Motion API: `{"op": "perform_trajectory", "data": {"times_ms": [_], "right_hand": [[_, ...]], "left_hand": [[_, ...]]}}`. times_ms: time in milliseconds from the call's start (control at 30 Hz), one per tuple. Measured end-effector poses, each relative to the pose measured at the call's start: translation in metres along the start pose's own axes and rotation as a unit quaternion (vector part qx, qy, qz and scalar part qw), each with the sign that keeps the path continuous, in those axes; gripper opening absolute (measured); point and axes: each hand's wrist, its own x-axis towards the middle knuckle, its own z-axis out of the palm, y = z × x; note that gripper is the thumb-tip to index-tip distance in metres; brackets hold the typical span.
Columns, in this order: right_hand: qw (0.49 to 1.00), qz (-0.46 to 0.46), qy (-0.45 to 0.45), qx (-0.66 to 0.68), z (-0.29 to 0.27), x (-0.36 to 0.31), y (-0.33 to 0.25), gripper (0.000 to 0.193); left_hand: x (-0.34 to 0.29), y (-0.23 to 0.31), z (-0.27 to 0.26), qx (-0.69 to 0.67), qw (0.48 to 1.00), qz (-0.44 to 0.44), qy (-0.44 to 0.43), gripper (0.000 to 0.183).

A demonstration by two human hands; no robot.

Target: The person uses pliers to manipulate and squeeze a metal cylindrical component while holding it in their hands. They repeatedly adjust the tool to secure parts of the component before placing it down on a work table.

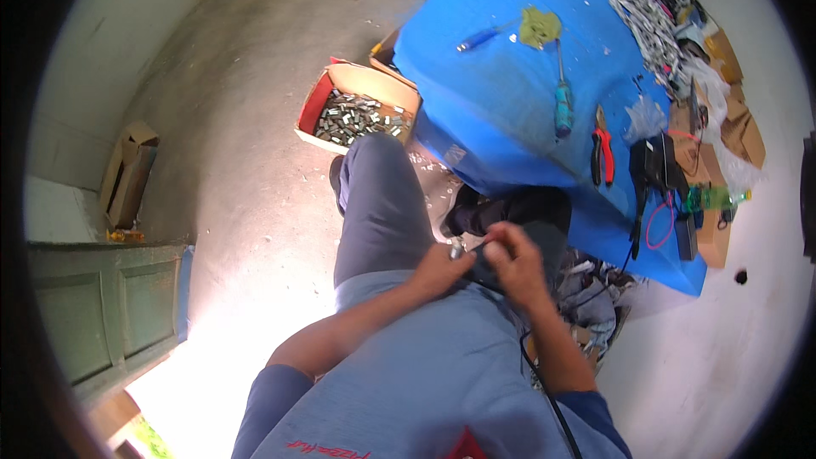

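My left hand (438, 272) is closed over my lap, gripping a small silvery metal piece (457, 250) that pokes up from the fingers. Close beside it on the right is my right hand (517, 265), slightly blurred, its thumb and fingers drawn together. Whatever sits between those fingertips is too small and smeared to make out. Beyond my knee, a cardboard box (353, 81) with a red inner side holds many small metal pieces (361, 119) of a similar silvery look.
A blue-covered table (501, 93) stands ahead right. On it lie a teal-handled screwdriver (563, 110), a blue screwdriver (480, 38), red-handled pliers (603, 149), a green cloth (540, 27) and a green bottle (714, 197). A dark cable (544, 382) runs down my front.
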Motion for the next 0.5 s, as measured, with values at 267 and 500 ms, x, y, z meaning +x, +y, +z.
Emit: {"op": "perform_trajectory", "data": {"times_ms": [267, 500], "right_hand": [[0.989, 0.089, -0.113, 0.024, 0.038, 0.011, 0.045, 0.032], [0.920, 0.304, 0.042, 0.244, 0.035, 0.080, 0.076, 0.028]], "left_hand": [[0.028, -0.018, 0.000, 0.028, 0.997, 0.036, -0.066, 0.031], [0.049, -0.013, -0.010, -0.038, 0.991, -0.060, -0.111, 0.038]]}}
